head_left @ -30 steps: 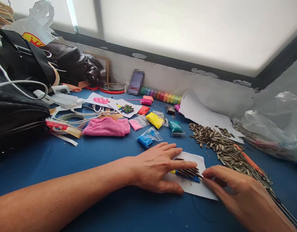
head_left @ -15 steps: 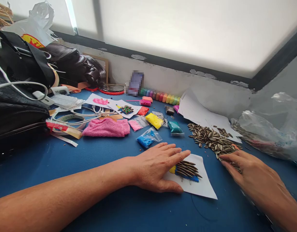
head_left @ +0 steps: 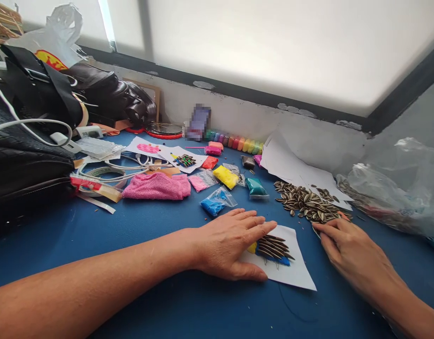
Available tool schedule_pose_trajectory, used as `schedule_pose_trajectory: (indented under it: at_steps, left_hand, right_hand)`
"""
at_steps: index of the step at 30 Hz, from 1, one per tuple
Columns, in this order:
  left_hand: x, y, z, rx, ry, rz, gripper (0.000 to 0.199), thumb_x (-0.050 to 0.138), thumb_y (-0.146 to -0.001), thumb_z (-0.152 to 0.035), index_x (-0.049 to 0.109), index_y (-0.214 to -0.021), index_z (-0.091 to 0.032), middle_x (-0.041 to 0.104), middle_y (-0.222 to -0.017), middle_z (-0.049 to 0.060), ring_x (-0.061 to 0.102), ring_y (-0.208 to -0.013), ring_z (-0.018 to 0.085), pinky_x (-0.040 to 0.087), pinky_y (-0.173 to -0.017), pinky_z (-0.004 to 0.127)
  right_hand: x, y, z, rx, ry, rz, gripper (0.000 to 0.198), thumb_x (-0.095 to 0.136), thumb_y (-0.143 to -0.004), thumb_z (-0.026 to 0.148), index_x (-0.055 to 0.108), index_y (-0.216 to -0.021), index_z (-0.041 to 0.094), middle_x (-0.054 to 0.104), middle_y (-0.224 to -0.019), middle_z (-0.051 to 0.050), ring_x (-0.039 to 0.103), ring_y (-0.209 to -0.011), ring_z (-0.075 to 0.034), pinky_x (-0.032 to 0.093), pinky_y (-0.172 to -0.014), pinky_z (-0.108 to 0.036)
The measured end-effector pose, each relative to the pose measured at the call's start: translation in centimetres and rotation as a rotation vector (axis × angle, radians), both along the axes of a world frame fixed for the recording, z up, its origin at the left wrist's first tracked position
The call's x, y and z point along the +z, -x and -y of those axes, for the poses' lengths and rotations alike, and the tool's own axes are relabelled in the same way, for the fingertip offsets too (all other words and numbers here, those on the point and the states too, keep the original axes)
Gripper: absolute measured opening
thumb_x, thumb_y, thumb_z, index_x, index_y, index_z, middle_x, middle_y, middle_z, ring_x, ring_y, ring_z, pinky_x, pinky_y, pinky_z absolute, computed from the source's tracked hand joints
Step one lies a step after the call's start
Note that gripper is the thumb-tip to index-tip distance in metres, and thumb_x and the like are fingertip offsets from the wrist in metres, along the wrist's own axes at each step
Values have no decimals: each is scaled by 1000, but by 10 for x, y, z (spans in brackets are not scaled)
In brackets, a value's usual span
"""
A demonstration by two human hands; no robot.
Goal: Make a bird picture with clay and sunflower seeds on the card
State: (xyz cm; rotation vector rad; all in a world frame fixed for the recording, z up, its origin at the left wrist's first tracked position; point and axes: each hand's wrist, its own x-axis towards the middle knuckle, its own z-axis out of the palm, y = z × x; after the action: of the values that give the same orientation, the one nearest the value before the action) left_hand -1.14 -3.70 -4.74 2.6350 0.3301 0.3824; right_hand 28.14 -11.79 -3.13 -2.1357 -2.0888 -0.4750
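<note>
My left hand [head_left: 234, 245] lies flat with its fingers spread over the left part of a white sheet of paper [head_left: 301, 273]. On that sheet, a blue and yellow clay shape [head_left: 282, 260] carries rows of striped sunflower seeds [head_left: 273, 247]; my hand hides part of the yellow end. Short pencil marks show below the clay. To the right, my right hand [head_left: 351, 249] pinches what looks like a single sunflower seed [head_left: 316, 230] between thumb and forefinger. It is at the near edge of a loose pile of sunflower seeds [head_left: 305, 202].
Bags of blue [head_left: 213, 205], yellow [head_left: 226, 176] and green clay [head_left: 256, 187] lie beyond my left hand. A pink cloth [head_left: 156, 186], cables and black bags [head_left: 29, 165] are left. White sheets [head_left: 291, 165] stand behind the pile; a clear plastic bag [head_left: 397, 197] sits far right.
My right hand has shifted a little left along the pile's near edge, and a seed now shows at its fingertips. My left hand and the paper have stayed in place.
</note>
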Motion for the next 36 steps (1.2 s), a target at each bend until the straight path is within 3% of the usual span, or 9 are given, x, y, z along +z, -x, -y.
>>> schedule_pose_trajectory:
  at_steps: [6, 11, 15, 19, 22, 28, 36]
  left_hand:
    - [0, 0, 0, 4, -14, 14, 88, 58, -87, -60, 26, -154, -12, 35, -155, 16, 31, -144, 33, 19, -119, 45]
    - [1, 0, 1, 4, -12, 3, 89, 59, -87, -60, 26, -154, -13, 35, -155, 17, 31, -144, 33, 20, -119, 45]
    - [0, 0, 1, 8, -16, 2, 88, 58, -87, -62, 26, -153, -14, 35, -155, 17, 32, -144, 33, 21, -118, 46]
    - [0, 1, 0, 12, -20, 5, 87, 56, -87, -62, 26, -153, -14, 35, -155, 17, 31, -144, 33, 21, -118, 45]
    - [-1, 1, 0, 8, -18, 3, 87, 56, -87, -62, 27, -153, -13, 35, -155, 17, 31, -144, 33, 20, -118, 46]
    - [-1, 0, 0, 5, -17, 14, 87, 58, -87, -60, 29, -152, -12, 37, -153, 18, 32, -143, 34, 20, -118, 46]
    - [-1, 1, 0, 7, -19, 11, 87, 57, -87, -61, 28, -153, -13, 35, -154, 18, 31, -144, 33, 21, -118, 46]
  right_hand:
    - [3, 10, 5, 124, 13, -40, 38, 42, -90, 37, 77, -97, 23, 71, -92, -7, 69, -84, -22, 54, -71, -34]
    - [3, 14, 10, 190, 69, -67, 36, 43, -91, 29, 72, -111, 23, 73, -96, -5, 71, -84, -19, 55, -73, -33]
    - [0, 5, 10, 114, 3, 19, 38, 41, -90, 29, 71, -112, 20, 73, -100, -8, 70, -88, -23, 55, -68, -36]
    - [3, 7, 8, 213, -63, 50, 37, 39, -92, 29, 73, -106, 24, 70, -105, -8, 68, -93, -24, 54, -74, -37]
    - [6, 16, 7, 268, -5, -5, 37, 38, -96, 34, 73, -104, 22, 71, -100, -8, 69, -87, -20, 54, -74, -33]
    - [2, 22, 5, 212, 53, -92, 30, 41, -94, 35, 68, -92, 21, 72, -92, -7, 70, -81, -20, 54, -70, -33]
    - [13, 26, 11, 208, 101, -7, 25, 41, -88, 27, 66, -88, 23, 70, -78, -3, 66, -58, -17, 49, -52, -29]
